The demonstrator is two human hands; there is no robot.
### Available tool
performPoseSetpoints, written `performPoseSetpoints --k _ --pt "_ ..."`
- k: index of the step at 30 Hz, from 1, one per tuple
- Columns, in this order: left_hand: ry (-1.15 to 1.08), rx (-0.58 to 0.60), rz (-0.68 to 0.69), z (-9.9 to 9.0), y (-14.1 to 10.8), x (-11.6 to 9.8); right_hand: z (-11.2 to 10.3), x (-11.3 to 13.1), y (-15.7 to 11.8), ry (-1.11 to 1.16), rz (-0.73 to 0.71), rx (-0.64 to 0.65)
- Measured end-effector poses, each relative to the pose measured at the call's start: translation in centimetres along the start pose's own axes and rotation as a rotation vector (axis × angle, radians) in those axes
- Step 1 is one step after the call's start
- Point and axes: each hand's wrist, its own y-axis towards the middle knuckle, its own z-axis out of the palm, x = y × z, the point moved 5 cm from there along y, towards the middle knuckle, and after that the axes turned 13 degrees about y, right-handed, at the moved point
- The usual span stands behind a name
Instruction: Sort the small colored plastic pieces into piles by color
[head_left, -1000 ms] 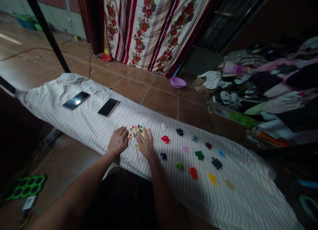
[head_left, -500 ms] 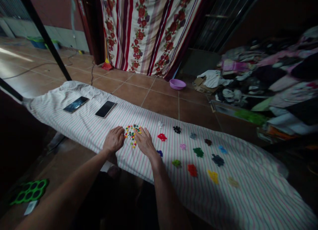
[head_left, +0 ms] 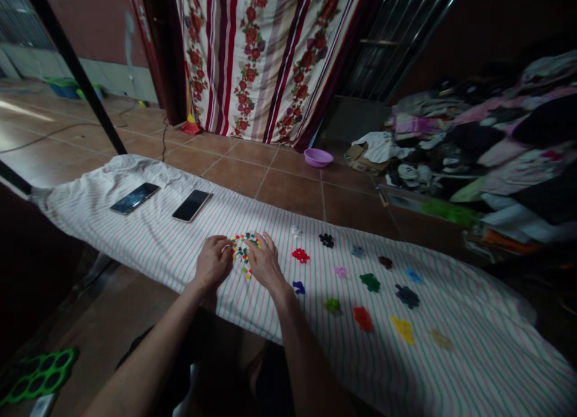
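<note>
A mixed heap of small coloured pieces (head_left: 243, 253), red, yellow, green and white, lies on the striped cloth (head_left: 315, 345) between my hands. My left hand (head_left: 213, 262) is cupped at the heap's left edge, fingers bent loosely and touching the outer pieces. On the other side my right hand (head_left: 267, 263) lies low with its fingers stretched forward, covering some of the pieces. I see nothing gripped in either hand. Nearest on the right are a red pile (head_left: 300, 255), a white pile (head_left: 296, 231) and a dark blue pile (head_left: 298, 287).
More single-colour piles spread rightward, among them black (head_left: 326, 240), green (head_left: 370, 282), orange-red (head_left: 362, 318) and yellow (head_left: 402, 329). Two phones, one (head_left: 135, 198) beside another (head_left: 192, 206), lie on the cloth's left. A purple basin (head_left: 318, 158) stands on the tiled floor beyond.
My left hand has bent its fingers more toward the mixed heap. My right hand remains at the heap's right side. The whole view has shifted slightly.
</note>
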Motion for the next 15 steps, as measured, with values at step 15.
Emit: performPoseSetpoints --k 15 --pt "0.090 0.228 0.045 0.9 1.1 -3.9 -0.1 -1.8 0.2 -0.005 0.105 0.038"
